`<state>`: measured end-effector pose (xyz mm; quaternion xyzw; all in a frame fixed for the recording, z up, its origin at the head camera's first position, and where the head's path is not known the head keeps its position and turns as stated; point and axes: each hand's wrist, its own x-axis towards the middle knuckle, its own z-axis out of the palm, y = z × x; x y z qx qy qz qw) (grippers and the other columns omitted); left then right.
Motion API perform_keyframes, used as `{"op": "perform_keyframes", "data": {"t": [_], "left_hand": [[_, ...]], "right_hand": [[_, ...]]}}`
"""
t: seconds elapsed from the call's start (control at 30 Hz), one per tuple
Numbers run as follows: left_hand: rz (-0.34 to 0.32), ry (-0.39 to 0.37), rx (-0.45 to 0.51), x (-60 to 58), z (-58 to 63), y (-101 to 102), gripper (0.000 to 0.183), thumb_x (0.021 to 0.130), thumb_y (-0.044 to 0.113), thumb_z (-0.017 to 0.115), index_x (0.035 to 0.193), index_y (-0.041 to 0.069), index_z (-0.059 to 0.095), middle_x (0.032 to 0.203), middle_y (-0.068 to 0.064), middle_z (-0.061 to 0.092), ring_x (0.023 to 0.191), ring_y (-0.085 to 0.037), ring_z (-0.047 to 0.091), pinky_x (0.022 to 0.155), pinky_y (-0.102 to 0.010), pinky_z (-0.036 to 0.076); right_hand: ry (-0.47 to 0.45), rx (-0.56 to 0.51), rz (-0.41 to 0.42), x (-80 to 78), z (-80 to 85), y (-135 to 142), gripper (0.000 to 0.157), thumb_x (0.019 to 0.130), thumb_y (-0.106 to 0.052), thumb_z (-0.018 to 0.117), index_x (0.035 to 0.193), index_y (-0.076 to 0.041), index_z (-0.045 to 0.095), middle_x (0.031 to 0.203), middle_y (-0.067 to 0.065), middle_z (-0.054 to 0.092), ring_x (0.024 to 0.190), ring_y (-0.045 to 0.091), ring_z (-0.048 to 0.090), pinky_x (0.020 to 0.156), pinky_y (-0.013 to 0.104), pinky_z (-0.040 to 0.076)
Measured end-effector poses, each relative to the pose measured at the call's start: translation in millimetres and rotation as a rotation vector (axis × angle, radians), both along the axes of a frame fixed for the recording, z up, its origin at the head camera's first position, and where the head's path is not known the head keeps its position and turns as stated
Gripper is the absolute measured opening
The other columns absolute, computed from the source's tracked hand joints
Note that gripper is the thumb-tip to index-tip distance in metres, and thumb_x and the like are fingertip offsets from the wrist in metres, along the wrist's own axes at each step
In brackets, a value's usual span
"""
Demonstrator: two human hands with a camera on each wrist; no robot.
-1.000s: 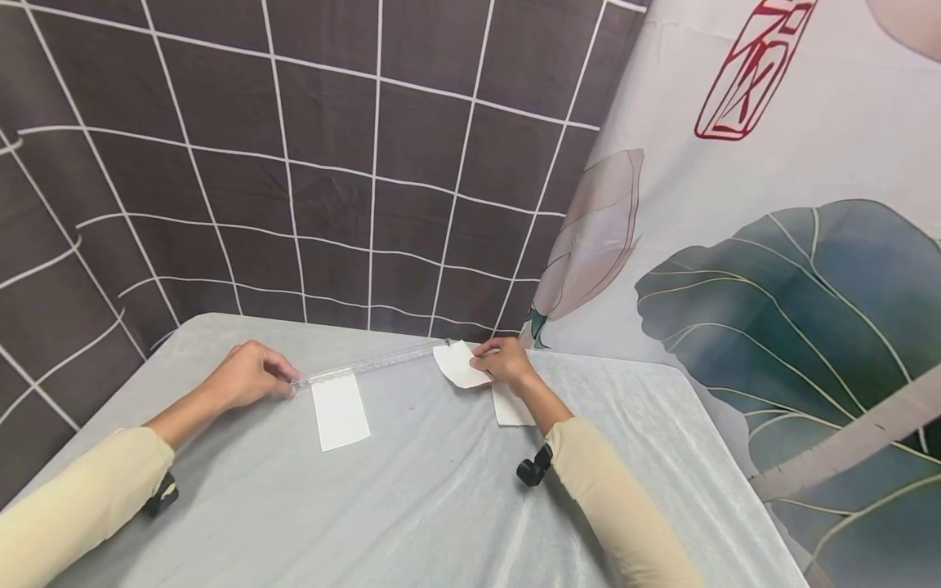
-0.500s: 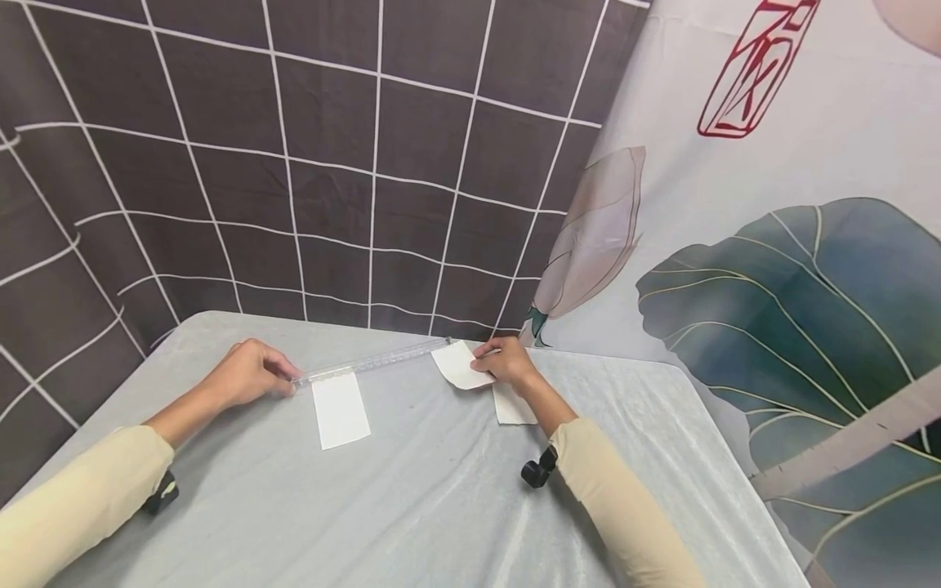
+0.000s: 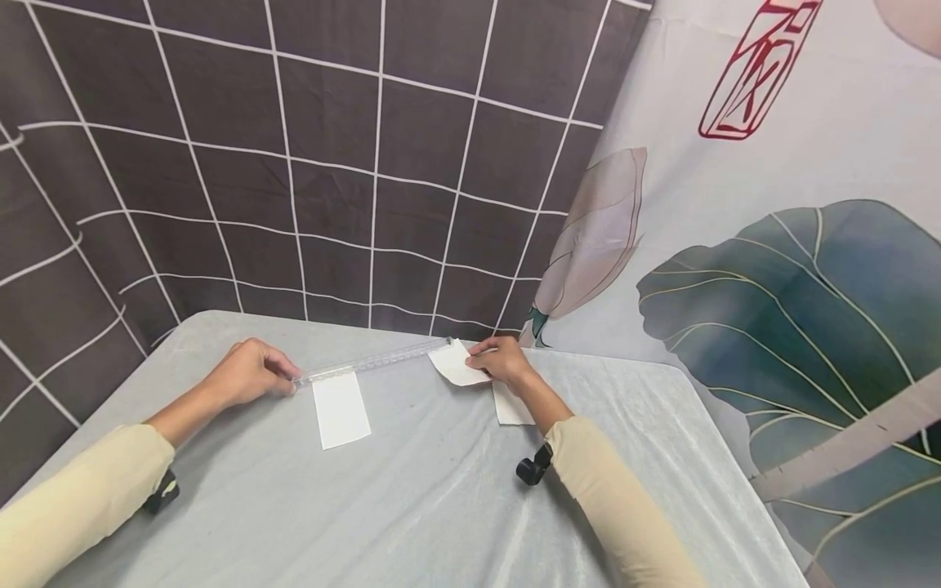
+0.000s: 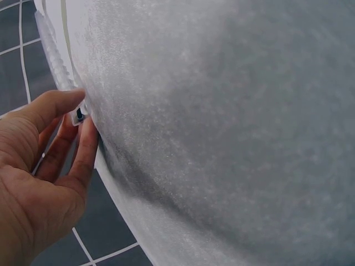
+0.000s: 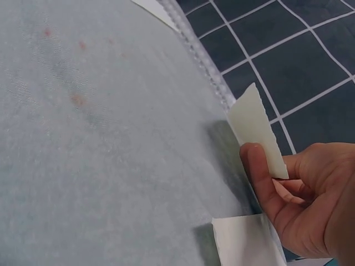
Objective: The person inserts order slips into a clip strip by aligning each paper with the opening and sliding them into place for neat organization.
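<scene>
A long clear plastic strip [image 3: 382, 360] with a row of bead-like bumps stretches slantwise near the table's back edge. My left hand [image 3: 250, 376] holds its left end between thumb and fingers; a small dark piece [image 4: 80, 114] shows at that end in the left wrist view. A white paper slip [image 3: 341, 412] hangs down from the strip's left part, its top edge at the strip. My right hand [image 3: 503, 363] pinches another white slip [image 3: 454, 364], raised and bent, its upper edge at the strip's right end. Whether that edge is inside the strip, I cannot tell.
A third white slip [image 3: 510, 406] lies on the table partly under my right wrist. Grey cloth covers the table [image 3: 412, 490]. A dark gridded curtain [image 3: 331, 204] stands right behind the back edge, and a leaf-printed curtain [image 3: 698, 302] hangs at the right.
My right hand and the slip it holds have shifted very slightly left along the strip. My left hand and the strip look unmoved.
</scene>
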<state>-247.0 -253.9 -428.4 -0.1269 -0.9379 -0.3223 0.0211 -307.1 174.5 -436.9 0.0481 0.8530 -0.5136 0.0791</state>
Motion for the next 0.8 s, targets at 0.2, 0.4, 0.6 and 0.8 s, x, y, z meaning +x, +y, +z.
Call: {"op": "perform_keyframes", "data": {"t": [0.2, 0.4, 0.6, 0.8], "left_hand": [[-0.012, 0.011, 0.005, 0.5, 1.1, 0.9, 0.018, 0.071, 0.012, 0.090, 0.088, 0.013, 0.084, 0.083, -0.002, 0.080, 0.074, -0.003, 0.063, 0.068, -0.022, 0.048], [-0.014, -0.001, -0.001, 1.1, 0.6, 0.4, 0.020, 0.071, 0.012, 0.090, 0.090, 0.013, 0.084, 0.084, -0.002, 0.081, 0.076, -0.006, 0.066, 0.069, -0.021, 0.049], [-0.010, -0.003, -0.001, 1.4, 0.7, 0.0, 0.019, 0.071, 0.012, 0.090, 0.089, 0.014, 0.084, 0.084, -0.001, 0.081, 0.076, -0.005, 0.065, 0.069, -0.022, 0.048], [-0.008, -0.002, -0.002, 1.0, 1.0, 0.9, 0.019, 0.070, 0.012, 0.090, 0.089, 0.014, 0.085, 0.085, -0.002, 0.081, 0.075, -0.005, 0.063, 0.068, -0.022, 0.048]], "right_hand": [[0.031, 0.013, -0.005, -2.1, -4.4, -5.7, 0.020, 0.083, -0.006, 0.083, 0.102, -0.002, 0.078, 0.091, 0.005, 0.069, 0.071, 0.010, 0.056, 0.061, 0.020, 0.045], [0.009, 0.016, -0.003, 0.1, -4.9, -9.6, 0.018, 0.085, -0.007, 0.081, 0.102, -0.002, 0.078, 0.088, 0.003, 0.069, 0.067, 0.009, 0.054, 0.058, 0.020, 0.044], [0.009, 0.026, -0.002, 1.6, -4.3, -11.1, 0.019, 0.086, -0.008, 0.081, 0.104, -0.004, 0.078, 0.089, 0.004, 0.069, 0.066, 0.009, 0.053, 0.057, 0.021, 0.042], [0.003, 0.010, 0.004, 1.7, -5.4, -12.5, 0.020, 0.086, -0.007, 0.081, 0.105, -0.004, 0.077, 0.086, 0.002, 0.067, 0.063, 0.008, 0.051, 0.055, 0.020, 0.040]]}}
